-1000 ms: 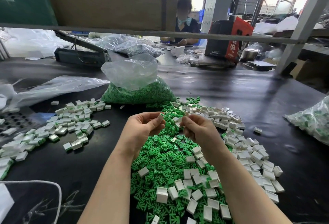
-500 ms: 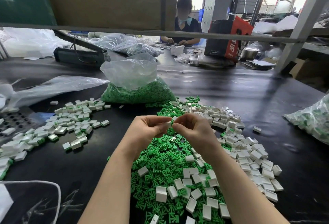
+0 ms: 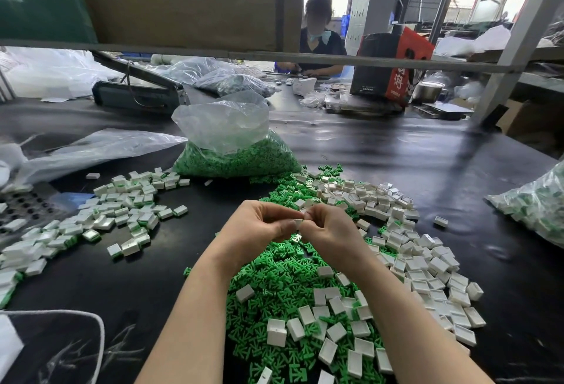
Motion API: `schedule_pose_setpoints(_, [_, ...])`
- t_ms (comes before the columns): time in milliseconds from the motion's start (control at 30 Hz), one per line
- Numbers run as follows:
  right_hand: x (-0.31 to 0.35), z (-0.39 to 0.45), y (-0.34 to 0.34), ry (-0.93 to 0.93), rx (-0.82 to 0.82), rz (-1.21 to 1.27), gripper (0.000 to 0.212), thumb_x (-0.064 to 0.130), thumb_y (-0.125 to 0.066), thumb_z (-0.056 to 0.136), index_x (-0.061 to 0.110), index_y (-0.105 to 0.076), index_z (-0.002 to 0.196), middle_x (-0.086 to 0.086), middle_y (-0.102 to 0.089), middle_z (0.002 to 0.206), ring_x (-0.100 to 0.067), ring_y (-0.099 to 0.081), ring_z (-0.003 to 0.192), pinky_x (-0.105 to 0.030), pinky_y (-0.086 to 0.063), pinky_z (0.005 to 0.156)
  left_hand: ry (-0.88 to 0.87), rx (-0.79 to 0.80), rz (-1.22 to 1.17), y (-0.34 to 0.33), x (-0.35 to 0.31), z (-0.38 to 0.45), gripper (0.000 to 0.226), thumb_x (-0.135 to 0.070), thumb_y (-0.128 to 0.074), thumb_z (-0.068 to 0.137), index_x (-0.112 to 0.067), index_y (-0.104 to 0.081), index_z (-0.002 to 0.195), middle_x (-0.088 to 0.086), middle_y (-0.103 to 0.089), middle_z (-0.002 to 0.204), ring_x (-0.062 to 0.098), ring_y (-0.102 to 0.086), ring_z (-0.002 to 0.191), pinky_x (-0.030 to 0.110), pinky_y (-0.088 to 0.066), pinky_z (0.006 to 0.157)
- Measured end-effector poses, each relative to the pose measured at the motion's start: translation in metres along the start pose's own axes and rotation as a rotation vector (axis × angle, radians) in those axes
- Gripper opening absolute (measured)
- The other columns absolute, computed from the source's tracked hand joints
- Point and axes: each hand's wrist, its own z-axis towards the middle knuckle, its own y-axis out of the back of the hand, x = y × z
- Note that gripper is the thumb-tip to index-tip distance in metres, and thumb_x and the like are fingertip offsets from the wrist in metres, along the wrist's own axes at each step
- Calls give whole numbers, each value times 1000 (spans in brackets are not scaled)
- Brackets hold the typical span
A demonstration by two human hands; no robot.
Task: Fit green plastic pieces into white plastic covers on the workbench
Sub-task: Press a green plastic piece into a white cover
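My left hand and my right hand meet fingertip to fingertip above a heap of loose green pieces. Between the fingertips they pinch a small white cover; a green piece inside it is hidden by my fingers. Empty white covers lie scattered to the right and over the green heap. A spread of fitted white-and-green parts lies on the black workbench to the left.
A clear bag of green pieces stands behind the heap. Another bag of parts lies at the right edge, an empty plastic bag at the left. A person sits across the bench beyond a shelf rail.
My two hands have come together from slightly apart, and now their fingertips touch around the white cover.
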Motion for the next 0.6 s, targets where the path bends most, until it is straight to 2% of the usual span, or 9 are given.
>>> schedule_pose_setpoints(167, [-1, 0, -2, -20, 8, -38, 15, 19, -61, 88, 10, -55, 77, -5, -57, 69, -13, -50, 58, -38, -47, 56, 20, 0, 12, 1, 2, 1, 12, -5, -70, 86, -10, -77, 94, 5, -75, 83, 6, -62, 69, 17, -51, 66])
schedule_pose_setpoints(233, [-3, 1, -3, -14, 3, -86, 12, 17, -60, 87, 13, -56, 78, 0, -56, 67, -7, -49, 55, -33, -46, 56, 56, -51, 12, 4, 5, 1, 9, -7, -72, 85, -12, -77, 90, 5, -73, 77, 8, -61, 66, 19, -53, 64])
schedule_pose_setpoints(300, [-7, 3, 1, -4, -42, -191, 10, 15, -59, 87, 17, -55, 79, 5, -57, 67, -1, -49, 53, -21, -42, 53, 107, -194, -54, 11, 10, 2, 5, -8, -72, 84, -11, -76, 88, 5, -72, 75, 12, -63, 67, 23, -55, 64])
schedule_pose_setpoints(367, [-12, 4, 8, -21, -112, -321, 7, 17, -58, 89, 19, -54, 84, 4, -59, 73, -6, -54, 63, -23, -47, 58, 183, -418, -228, 23, 15, 5, 5, -8, -72, 84, -8, -74, 88, 5, -73, 74, 14, -66, 67, 24, -56, 62])
schedule_pose_setpoints(467, [-22, 4, 23, -85, -227, -528, 6, 19, -57, 92, 17, -56, 98, 6, -58, 78, -13, -58, 75, -24, -49, 63, 313, -700, -645, 48, 21, 7, 3, -8, -68, 86, -6, -67, 85, 2, -70, 59, 8, -66, 52, 21, -57, 51])
schedule_pose_setpoints(533, [-28, 2, 33, -139, -295, -678, 10, 19, -55, 93, 16, -57, 102, 7, -57, 79, -17, -55, 83, -27, -46, 69, 338, -765, -866, 62, 27, 6, 11, -12, -62, 92, -8, -62, 81, -2, -66, 50, 4, -64, 45, 18, -55, 47])
schedule_pose_setpoints(600, [-31, 1, 40, -209, -320, -813, 13, 21, -51, 92, 16, -56, 104, 3, -57, 87, -20, -49, 91, -31, -43, 74, 323, -799, -1024, 73, 31, 5, 16, -15, -57, 96, -9, -59, 81, -3, -65, 48, 4, -64, 47, 16, -56, 53])
